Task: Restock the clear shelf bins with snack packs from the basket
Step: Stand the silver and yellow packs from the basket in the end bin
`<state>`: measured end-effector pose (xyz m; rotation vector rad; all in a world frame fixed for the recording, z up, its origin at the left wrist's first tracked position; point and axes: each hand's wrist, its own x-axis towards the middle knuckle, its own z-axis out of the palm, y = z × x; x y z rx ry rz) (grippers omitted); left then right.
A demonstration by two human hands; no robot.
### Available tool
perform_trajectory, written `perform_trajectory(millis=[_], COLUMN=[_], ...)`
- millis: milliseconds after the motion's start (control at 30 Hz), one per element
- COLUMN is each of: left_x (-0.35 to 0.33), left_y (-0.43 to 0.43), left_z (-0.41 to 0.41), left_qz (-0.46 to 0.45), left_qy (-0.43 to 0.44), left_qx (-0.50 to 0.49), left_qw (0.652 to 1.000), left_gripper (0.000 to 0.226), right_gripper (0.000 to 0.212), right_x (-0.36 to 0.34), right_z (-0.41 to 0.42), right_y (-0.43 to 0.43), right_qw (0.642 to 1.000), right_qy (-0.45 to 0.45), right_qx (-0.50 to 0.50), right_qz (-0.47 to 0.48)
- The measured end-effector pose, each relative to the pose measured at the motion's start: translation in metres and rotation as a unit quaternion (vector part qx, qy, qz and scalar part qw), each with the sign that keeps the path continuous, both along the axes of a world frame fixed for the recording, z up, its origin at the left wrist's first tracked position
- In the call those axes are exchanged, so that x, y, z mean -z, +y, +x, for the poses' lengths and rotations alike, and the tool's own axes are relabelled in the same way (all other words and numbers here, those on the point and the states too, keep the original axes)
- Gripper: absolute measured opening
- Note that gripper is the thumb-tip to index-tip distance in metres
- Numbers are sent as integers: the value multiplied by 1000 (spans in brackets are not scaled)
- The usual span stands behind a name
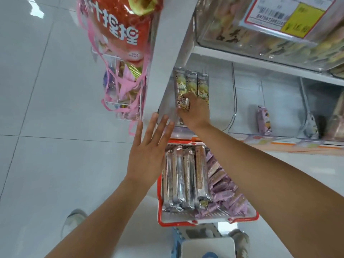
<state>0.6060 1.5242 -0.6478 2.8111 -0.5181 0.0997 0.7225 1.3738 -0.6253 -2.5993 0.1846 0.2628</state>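
Forearms fill the bottom of the shot, so starting there. The left hand (pixel 149 155) is held flat with fingers spread and nothing in it. Its fingertips are right up by the front left corner of the clear bin (pixel 221 108). I can't tell if they actually touch it.

The right hand (pixel 196 113) is reaching into that bin with its fingers wrapped round a snack pack (pixel 183 103), which sits down at the front left of the bin. Three matching packs (pixel 192 83) stand in a row just behind it.

Progress-wise I'd call this early days. This bin has those three plus the one in hand, and lots of bare space to the right.

The next bin (pixel 279 112) over holds a lone purple pack (pixel 264 120). The bin past that looks like it has only a few bits, but it's too blurry to count.

Meanwhile the red basket (pixel 159 202) below the shelf is loaded. A bunch of silver packs (pixel 183 179) lie on the left side and a big heap of purple packs (pixel 225 189) on the right.

So my guess is most of the restocking is left. Silver ones probably go in the bin being filled and purple ones next door, going by what's already sitting in each.
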Motion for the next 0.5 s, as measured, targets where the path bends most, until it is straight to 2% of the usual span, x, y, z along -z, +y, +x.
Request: perform_trajectory(millis=[367, 433, 500], left_x=[-2, -6, -11], left_y=[-3, -5, -9], left_z=[-2, -2, -4], left_qz=[20, 21, 18], left_qy=[30, 50, 70], left_qx=[0, 0, -10], left_qw=[999, 999, 997], left_gripper=[60, 69, 77], right_gripper=[49, 50, 46], right_x=[3, 1, -1], right_z=[-1, -4, -10], right_y=[-5, -9, -13], right_qw=[993, 993, 997], right_qy=[119, 116, 59], right_qx=[-14, -27, -41], right_qz=[4, 16, 41])
